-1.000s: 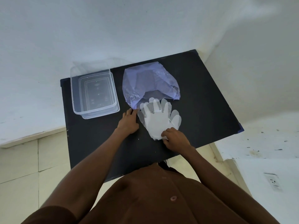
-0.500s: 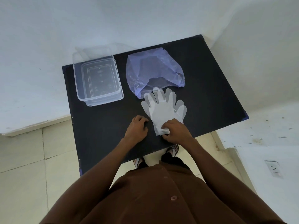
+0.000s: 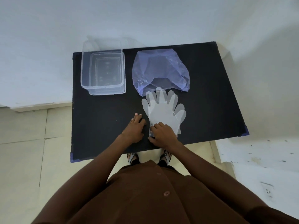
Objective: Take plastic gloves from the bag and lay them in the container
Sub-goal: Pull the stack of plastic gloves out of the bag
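A stack of clear plastic gloves lies flat on the black table, fingers pointing at the mouth of a crumpled blue-violet plastic bag. My right hand pinches the cuff end of the gloves at their near edge. Just left of the gloves, my left hand rests palm down on the table with fingers apart, holding nothing. A clear rectangular container stands at the table's far left with nothing visible inside.
The table stands in a corner between white walls. Pale floor tiles lie to the left. My feet in sandals show below the table's near edge. A wall socket is at the lower right.
My left hand has drawn back from the bag's mouth toward the near edge, beside the gloves' cuff. My right hand stays on the cuff. The camera has tilted, shifting the whole scene.
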